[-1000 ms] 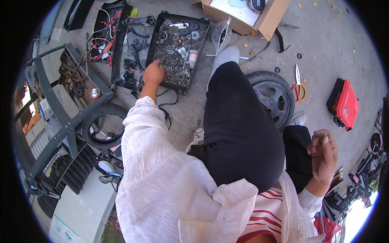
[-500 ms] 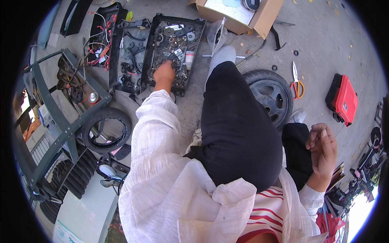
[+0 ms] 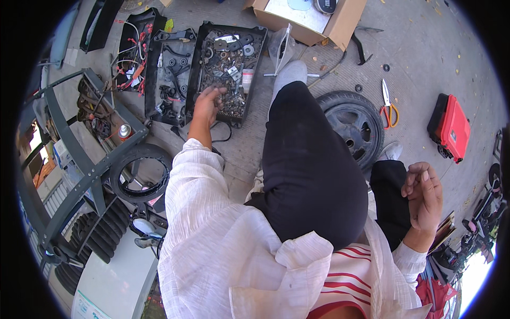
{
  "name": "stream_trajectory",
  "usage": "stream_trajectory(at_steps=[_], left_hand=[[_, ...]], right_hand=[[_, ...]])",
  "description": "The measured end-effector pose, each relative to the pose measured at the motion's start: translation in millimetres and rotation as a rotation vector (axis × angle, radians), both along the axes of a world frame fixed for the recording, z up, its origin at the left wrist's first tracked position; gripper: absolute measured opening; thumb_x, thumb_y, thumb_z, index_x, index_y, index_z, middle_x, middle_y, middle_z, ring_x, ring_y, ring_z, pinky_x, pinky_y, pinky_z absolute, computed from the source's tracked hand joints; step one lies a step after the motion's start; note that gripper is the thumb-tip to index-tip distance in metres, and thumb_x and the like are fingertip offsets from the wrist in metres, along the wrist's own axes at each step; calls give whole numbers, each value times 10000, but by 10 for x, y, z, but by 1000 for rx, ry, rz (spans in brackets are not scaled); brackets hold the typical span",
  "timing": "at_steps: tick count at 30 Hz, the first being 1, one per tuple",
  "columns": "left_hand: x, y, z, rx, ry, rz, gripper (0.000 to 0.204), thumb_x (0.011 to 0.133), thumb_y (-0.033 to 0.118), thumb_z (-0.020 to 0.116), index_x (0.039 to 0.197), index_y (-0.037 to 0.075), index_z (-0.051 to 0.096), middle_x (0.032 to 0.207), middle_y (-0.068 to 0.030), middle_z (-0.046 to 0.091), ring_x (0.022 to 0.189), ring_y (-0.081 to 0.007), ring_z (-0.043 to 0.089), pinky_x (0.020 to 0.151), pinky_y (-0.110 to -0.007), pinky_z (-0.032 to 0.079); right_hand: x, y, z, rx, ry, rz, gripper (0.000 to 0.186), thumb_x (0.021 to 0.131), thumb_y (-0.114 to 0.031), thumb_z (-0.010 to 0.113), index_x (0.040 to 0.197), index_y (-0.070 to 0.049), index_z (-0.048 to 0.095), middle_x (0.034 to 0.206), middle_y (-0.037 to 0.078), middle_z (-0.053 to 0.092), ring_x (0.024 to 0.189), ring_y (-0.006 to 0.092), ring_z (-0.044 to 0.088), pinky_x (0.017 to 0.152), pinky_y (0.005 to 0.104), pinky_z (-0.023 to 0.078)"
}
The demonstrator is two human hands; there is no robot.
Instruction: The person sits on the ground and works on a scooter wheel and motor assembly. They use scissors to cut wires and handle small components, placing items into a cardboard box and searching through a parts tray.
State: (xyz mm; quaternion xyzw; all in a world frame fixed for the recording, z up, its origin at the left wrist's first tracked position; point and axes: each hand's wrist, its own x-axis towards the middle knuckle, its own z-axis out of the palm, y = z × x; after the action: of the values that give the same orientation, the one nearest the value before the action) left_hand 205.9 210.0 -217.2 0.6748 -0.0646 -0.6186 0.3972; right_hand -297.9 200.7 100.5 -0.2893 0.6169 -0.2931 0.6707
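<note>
My left hand (image 3: 206, 106) hovers at the near left edge of a black tray (image 3: 249, 114), with its fingers loosely bent and apart; nothing shows between them. Small metal hardware (image 3: 223, 61), washers, bolts and springs among it, fills that tray, and a small white bottle (image 3: 247, 80) stands inside. A black cable (image 3: 229, 133) loops on the ground beside my wrist. My right hand (image 3: 425, 196) rests palm up by my right knee, its fingers slightly curled and holding nothing I can see.
Left of the tray lie a second tray (image 3: 151, 101) with black parts and a third with wires (image 3: 139, 53). A metal frame (image 3: 69, 138) and loose tyre (image 3: 119, 186) stand further left. A wheel (image 3: 353, 130), orange-handled scissors (image 3: 390, 106), red case (image 3: 457, 127) and cardboard box (image 3: 297, 26) lie around.
My left hand has lifted out of the metal hardware and drawn back to the left, its fingers loosening. My right hand stays where it was.
</note>
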Motion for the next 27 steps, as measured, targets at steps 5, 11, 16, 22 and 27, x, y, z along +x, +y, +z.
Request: stream_trajectory(at_steps=[5, 11, 16, 22, 27], left_hand=[[-24, 33, -90, -63, -11, 50, 260, 946, 165, 526, 1180, 55, 556, 1109, -73, 650, 958, -164, 604, 811, -282, 459], [-53, -5, -65, -113, -24, 146, 308, 900, 103, 525, 1187, -8, 545, 1105, -121, 631, 1091, -263, 571, 1008, -347, 377], [5, 33, -85, -70, 46, 257, 316, 877, 172, 540, 1133, -8, 581, 991, -125, 646, 1011, -259, 593, 973, -373, 412], [131, 151, -212, -123, 272, 246, 323, 875, 185, 531, 1142, 8, 573, 882, -102, 629, 876, -236, 596, 900, -392, 460], [-96, -40, -3, 255, 163, 68, 336, 873, 174, 524, 1162, 4, 549, 941, -136, 641, 934, -259, 601, 903, -403, 467]], right_hand=[[7, 2, 0, 0, -2, -10, 318, 980, -266, 481, 1066, 32, 549, 829, 32, 512, 683, 85, 472, 625, 224, 418], [8, -4, -3, 1, -7, -12, 319, 978, -265, 483, 1068, 35, 546, 825, 34, 513, 682, 84, 472, 625, 224, 417], [17, -4, 1, -6, 0, -6, 322, 975, -267, 488, 1065, 36, 545, 818, 35, 513, 681, 85, 471, 623, 224, 417], [20, 1, 11, -12, 6, 3, 321, 975, -267, 488, 1062, 36, 545, 817, 35, 513, 681, 84, 475, 623, 221, 419], [21, -3, 13, -11, 1, 6, 322, 974, -270, 490, 1060, 36, 545, 820, 37, 512, 679, 84, 477, 622, 222, 420]])
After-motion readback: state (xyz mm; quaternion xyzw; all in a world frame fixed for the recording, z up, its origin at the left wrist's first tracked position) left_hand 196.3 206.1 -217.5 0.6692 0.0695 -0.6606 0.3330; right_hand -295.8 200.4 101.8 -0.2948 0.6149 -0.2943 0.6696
